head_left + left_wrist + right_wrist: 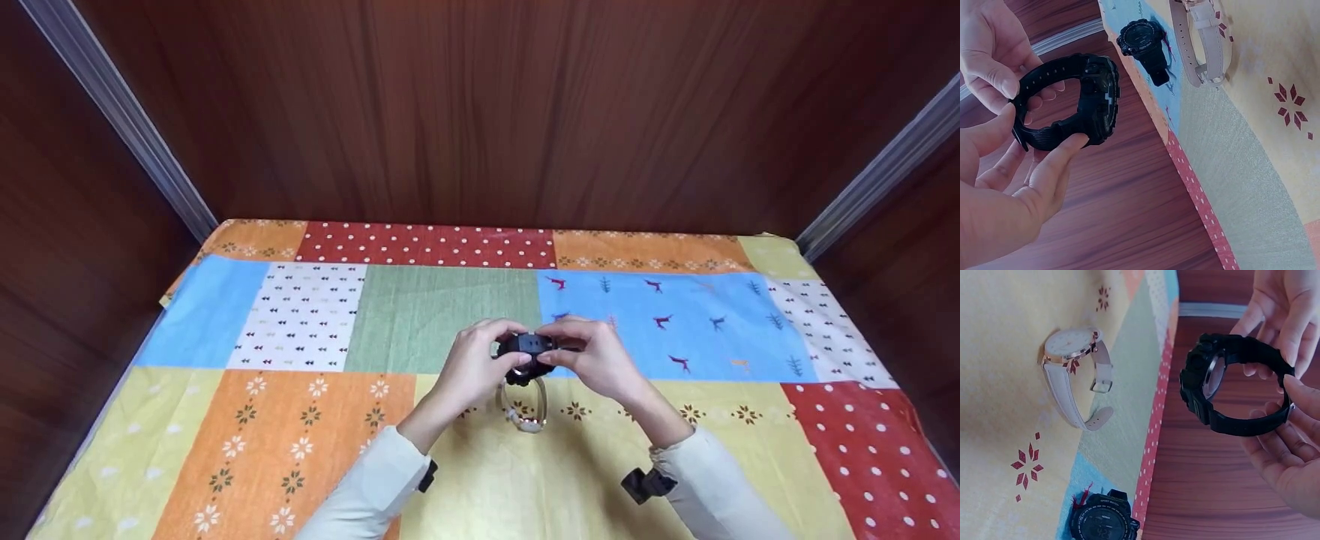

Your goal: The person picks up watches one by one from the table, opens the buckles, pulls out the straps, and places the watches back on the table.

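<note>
A black sports watch (pixel 1098 101) is held up over the cloth between both hands, its strap bent round into a loop. In the head view my left hand (pixel 472 364) grips it from the left, thumb at the strap ends and a finger against the case in the left wrist view. From the other side my right hand (pixel 596 356) pinches the strap near the buckle. Whether the buckle is fastened, I cannot tell. Below lies a watch with a pale strap and rose-gold case (pixel 1067 346), and beside it a second black watch with a digital face (pixel 1100 523).
A patchwork-patterned cloth (pixel 300 435) covers the table. Brown wood-grain panels (pixel 480 112) stand at the back and sides, with metal strips (pixel 124 112) at the corners. Dark wrist cameras (pixel 649 484) sit at the cream sleeves (pixel 720 487).
</note>
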A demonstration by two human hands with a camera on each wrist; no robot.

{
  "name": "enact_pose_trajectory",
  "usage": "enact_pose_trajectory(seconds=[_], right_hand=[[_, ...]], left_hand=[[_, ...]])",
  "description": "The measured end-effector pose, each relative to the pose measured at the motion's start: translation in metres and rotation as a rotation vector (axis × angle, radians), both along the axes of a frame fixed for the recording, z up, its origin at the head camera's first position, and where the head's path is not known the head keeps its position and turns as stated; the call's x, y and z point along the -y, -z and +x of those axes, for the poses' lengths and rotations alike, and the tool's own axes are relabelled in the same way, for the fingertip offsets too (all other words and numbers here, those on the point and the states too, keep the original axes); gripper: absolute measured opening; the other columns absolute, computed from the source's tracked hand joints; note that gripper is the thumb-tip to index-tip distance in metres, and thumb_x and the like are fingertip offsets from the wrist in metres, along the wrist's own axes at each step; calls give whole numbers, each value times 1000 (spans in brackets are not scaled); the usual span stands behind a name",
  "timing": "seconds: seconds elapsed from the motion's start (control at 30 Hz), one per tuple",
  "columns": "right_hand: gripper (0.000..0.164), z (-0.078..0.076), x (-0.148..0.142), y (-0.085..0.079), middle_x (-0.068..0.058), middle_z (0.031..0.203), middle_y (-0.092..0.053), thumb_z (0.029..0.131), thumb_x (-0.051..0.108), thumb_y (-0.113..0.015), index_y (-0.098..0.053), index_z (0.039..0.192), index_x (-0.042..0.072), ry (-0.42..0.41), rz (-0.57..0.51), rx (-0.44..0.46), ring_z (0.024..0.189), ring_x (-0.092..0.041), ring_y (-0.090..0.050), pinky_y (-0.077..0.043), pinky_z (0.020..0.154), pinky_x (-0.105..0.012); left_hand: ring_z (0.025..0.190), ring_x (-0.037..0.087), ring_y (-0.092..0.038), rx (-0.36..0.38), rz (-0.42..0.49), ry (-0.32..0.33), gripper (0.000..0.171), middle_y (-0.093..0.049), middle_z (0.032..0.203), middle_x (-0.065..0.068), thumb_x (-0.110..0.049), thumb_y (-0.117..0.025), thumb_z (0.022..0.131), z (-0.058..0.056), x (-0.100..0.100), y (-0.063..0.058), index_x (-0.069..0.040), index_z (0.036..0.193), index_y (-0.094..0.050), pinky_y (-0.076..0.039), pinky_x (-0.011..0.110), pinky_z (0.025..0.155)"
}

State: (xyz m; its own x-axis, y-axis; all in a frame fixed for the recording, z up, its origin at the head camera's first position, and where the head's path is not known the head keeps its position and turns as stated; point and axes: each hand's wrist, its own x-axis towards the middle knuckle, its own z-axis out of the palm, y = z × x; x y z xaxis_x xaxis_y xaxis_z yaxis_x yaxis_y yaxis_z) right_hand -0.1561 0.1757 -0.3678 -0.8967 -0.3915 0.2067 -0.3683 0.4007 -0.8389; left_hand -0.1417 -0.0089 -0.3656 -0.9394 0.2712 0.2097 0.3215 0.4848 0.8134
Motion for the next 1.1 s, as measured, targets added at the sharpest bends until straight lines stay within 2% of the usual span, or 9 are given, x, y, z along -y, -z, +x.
enact_pose_trajectory(seconds=[0.2, 0.43, 0.7, 1.1], right_hand=[[25, -1, -3, 0, -15, 94, -61, 76, -3, -69, -66, 101, -6, -5, -19, 18, 81, -23, -61, -53, 69, -26], [26, 0, -5, -2, -18, 96, -62, 76, -3, -69, -65, 102, -7, -5, -46, 55, 82, -24, -60, -52, 70, -25], [26, -1, -8, 2, -18, 97, -63, 76, -2, -69, -66, 101, -7, -3, -70, 52, 84, -24, -60, -51, 71, -25], [27, -1, -11, 3, -19, 100, -62, 76, -2, -69, -66, 102, -7, 17, -108, 132, 84, -22, -61, -52, 73, -27]], left_hand=[[92, 17, -57, 15, 53, 7, 24, -64, 93, 3, -8, -69, 80, 0, 2, 2, -5, 103, -65, -43, 38, 85], [94, 18, -58, 47, 91, 16, 23, -65, 95, 4, -9, -69, 80, 0, 5, 4, -5, 103, -66, -41, 41, 88], [96, 20, -59, 100, 137, 20, 24, -67, 96, 4, -9, -70, 79, -1, 10, 8, -4, 103, -66, -43, 38, 87], [100, 24, -58, 122, 139, 15, 25, -67, 98, 7, -9, -70, 79, -3, 15, 14, -2, 103, -65, -43, 39, 89]])
